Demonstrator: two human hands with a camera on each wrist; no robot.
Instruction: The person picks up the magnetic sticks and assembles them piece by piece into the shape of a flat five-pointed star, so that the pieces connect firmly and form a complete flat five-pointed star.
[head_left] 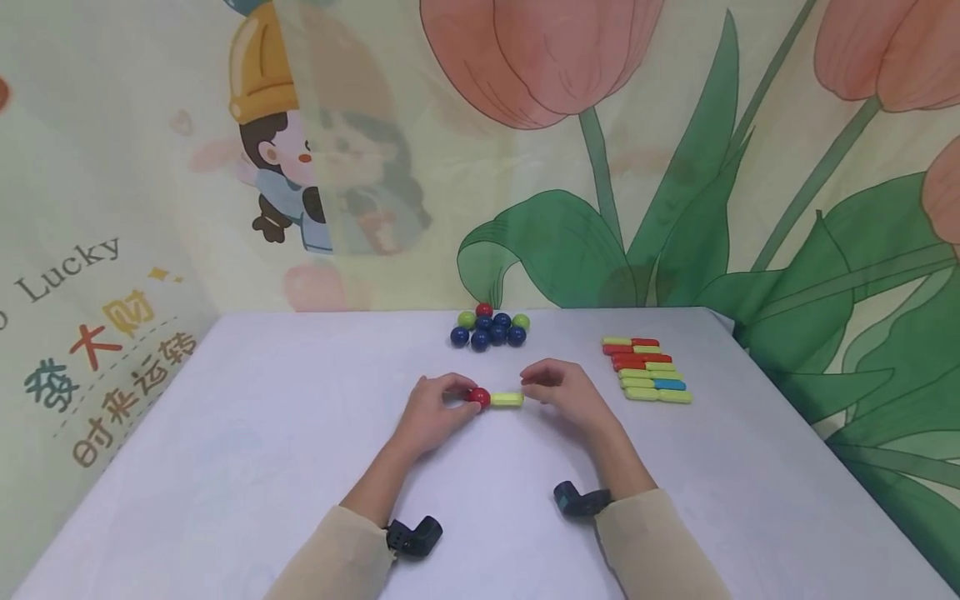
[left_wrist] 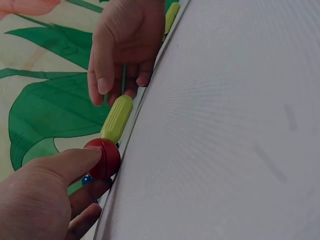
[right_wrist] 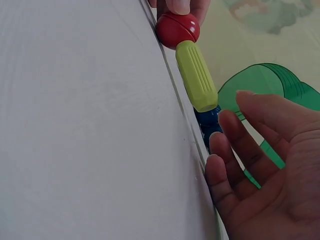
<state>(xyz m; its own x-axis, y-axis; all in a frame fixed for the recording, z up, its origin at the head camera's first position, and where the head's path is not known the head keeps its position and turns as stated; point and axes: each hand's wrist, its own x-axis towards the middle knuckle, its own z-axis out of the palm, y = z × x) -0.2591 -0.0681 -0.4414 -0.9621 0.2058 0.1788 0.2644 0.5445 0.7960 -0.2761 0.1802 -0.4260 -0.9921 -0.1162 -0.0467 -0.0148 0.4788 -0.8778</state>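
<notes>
Between thumb and fingers, my left hand (head_left: 433, 414) pinches a red ball (head_left: 480, 397) near the middle of the table. A yellow-green ridged stick (head_left: 507, 400) is joined to the ball and points right; the left wrist view shows the ball (left_wrist: 104, 159) under the thumb and the stick (left_wrist: 117, 119) beyond it. Just past the stick's free end is my right hand (head_left: 566, 393), its fingers loosely bent and apart from the stick. In the right wrist view a gap shows between those fingertips (right_wrist: 229, 120) and the stick (right_wrist: 197, 75).
Toward the table's back edge sits a cluster of dark blue balls (head_left: 480, 339), with green balls (head_left: 521, 322) and another red ball (head_left: 484, 309). Joined pairs of sticks (head_left: 647, 363) in yellow-green, red and blue lie in a stack of rows at the right. A white cloth (head_left: 300, 400) covers the table.
</notes>
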